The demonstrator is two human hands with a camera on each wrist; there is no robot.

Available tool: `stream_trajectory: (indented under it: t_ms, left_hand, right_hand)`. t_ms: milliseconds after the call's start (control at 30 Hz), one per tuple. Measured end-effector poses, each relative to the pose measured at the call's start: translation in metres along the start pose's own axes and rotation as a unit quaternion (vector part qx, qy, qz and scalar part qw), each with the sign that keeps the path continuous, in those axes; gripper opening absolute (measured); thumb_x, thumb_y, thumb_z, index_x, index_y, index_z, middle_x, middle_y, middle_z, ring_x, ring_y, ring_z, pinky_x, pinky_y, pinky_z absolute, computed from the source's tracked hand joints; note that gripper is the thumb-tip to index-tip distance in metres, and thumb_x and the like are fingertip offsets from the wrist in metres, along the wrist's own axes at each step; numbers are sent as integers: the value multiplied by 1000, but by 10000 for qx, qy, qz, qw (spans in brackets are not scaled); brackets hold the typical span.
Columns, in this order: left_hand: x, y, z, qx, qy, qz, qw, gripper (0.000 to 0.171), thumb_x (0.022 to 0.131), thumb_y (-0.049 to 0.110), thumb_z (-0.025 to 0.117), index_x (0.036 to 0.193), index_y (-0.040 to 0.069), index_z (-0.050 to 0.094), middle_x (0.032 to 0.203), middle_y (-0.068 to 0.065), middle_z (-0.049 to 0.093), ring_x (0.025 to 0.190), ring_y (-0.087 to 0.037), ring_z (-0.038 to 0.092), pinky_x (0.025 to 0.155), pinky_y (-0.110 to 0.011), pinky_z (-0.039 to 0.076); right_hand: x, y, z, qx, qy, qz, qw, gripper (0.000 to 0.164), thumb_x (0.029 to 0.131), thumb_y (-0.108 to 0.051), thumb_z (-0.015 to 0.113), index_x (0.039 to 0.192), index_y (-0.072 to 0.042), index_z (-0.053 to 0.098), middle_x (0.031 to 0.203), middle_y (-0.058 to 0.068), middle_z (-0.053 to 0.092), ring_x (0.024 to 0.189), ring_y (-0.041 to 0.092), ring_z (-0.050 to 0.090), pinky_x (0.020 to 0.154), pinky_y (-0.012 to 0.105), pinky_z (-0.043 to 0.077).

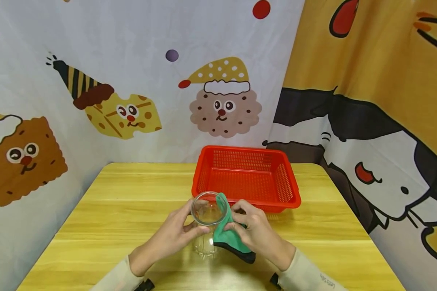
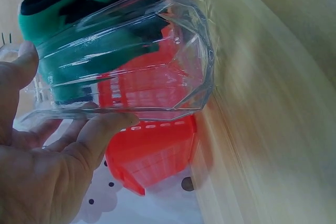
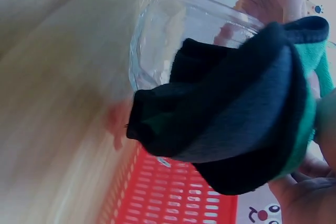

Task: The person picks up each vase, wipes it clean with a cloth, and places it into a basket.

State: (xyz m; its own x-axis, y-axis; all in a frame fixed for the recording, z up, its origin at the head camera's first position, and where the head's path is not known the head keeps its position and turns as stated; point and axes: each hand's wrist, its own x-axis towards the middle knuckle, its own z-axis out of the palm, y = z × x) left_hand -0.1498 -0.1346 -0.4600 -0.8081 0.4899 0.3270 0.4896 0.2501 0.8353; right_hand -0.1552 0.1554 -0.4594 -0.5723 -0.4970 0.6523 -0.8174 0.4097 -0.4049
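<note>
A clear faceted glass jar point(image 1: 205, 242) with a round rim stands upright in the head view, close over the wooden table. My left hand point(image 1: 172, 235) grips its left side near the rim, thumb in front and fingers behind, as the left wrist view also shows of the jar point(image 2: 131, 61). A green cloth point(image 1: 233, 238) with black edging hangs at the jar's right side, its top fold at the rim. My right hand point(image 1: 256, 232) pinches this cloth between thumb and fingers against the glass. In the right wrist view the cloth's dark side point(image 3: 236, 108) covers part of the jar.
A red plastic basket point(image 1: 240, 182) with slotted walls stands right behind the jar on the wooden table point(image 1: 131, 202). Behind the table hangs a white curtain point(image 1: 131, 60) with cartoon prints, and a yellow patterned one point(image 1: 393, 60) hangs at the right.
</note>
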Motion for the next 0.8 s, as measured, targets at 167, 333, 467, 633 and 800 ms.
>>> stream_trajectory:
  t_ms: [167, 333, 467, 633, 800]
  left_hand:
    - [0, 2, 0, -41, -29, -91, 9999, 67, 107, 18, 87, 165, 14, 54, 156, -12, 73, 149, -48, 69, 110, -39, 69]
    - [-1, 2, 0, 65, -17, -80, 9999, 67, 107, 20, 87, 165, 12, 54, 157, -16, 71, 151, -43, 69, 112, -39, 68]
    - [-1, 2, 1, 163, 23, -64, 9998, 68, 107, 24, 87, 165, 12, 54, 157, -16, 71, 151, -41, 69, 112, -39, 68]
    - [1, 3, 3, 311, 69, -27, 9995, 68, 107, 26, 87, 164, 12, 54, 155, -15, 73, 149, -40, 70, 111, -39, 69]
    - [0, 5, 6, 346, 142, -32, 9993, 67, 105, 24, 89, 162, 11, 55, 153, -9, 74, 147, -38, 72, 111, -41, 69]
  right_hand:
    - [3, 0, -5, 89, -530, 72, 9985, 23, 88, 5, 97, 111, 5, 90, 108, 8, 71, 91, 15, 82, 79, 7, 65]
    - [4, 2, -6, 52, -995, 124, 9949, 20, 92, 6, 94, 110, 9, 88, 109, 10, 70, 95, 19, 85, 82, 7, 65]
    - [4, 4, -6, -62, -1190, 110, 9928, 21, 93, 5, 93, 113, 10, 88, 109, 11, 70, 96, 20, 86, 82, 6, 64]
    - [2, 7, -7, -241, -1333, 81, 9908, 21, 94, 1, 94, 112, 10, 88, 107, 11, 71, 96, 19, 87, 82, 5, 64]
    - [0, 9, -8, -222, -1445, 168, 9891, 22, 96, 1, 92, 116, 10, 87, 109, 10, 71, 98, 18, 87, 83, 6, 64]
